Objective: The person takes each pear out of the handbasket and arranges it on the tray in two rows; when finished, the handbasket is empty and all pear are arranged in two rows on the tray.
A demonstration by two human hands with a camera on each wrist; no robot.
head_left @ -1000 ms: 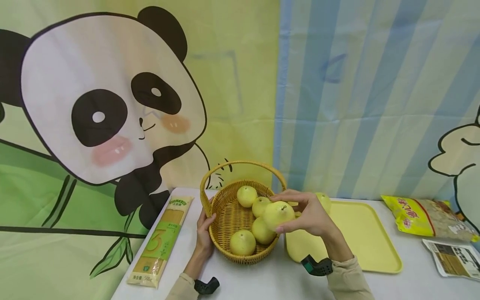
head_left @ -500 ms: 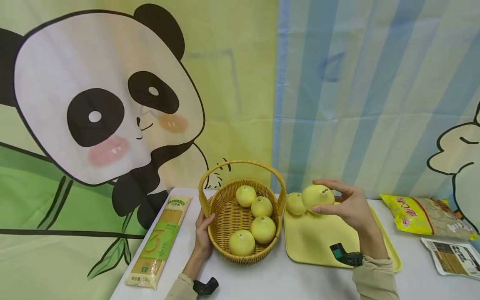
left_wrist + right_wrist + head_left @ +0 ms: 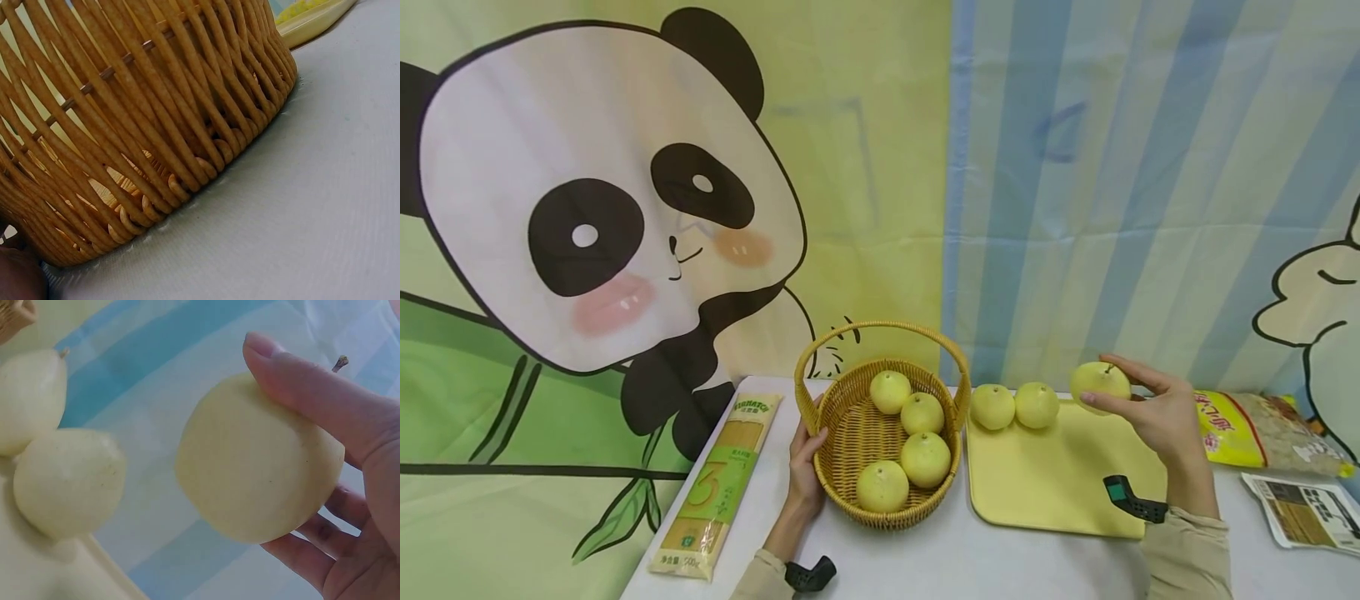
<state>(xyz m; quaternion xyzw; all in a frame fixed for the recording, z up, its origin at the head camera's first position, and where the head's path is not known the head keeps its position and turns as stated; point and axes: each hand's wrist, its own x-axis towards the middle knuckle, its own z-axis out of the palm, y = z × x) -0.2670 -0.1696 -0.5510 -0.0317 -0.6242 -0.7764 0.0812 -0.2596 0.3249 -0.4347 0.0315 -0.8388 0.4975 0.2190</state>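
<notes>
My right hand grips a pale yellow pear above the far side of the yellow tray. In the right wrist view, the thumb lies across that pear near its stem, with the fingers beneath. Two pears, a left one and a right one, sit side by side at the tray's far left corner. My left hand holds the left side of a wicker basket, thumb at the rim. Several pears lie inside it. The left wrist view shows the basket's woven wall standing on the white tabletop.
A pack of dry noodles lies left of the basket. At the right are a yellow food bag, partly behind the right hand, and a smaller brown-and-white packet. A printed panda curtain hangs behind the table.
My right hand has carried a pear from over the basket to the tray, set it down beside another pear, and moved right, now holding a pear. The left hand keeps its hold on the basket.
</notes>
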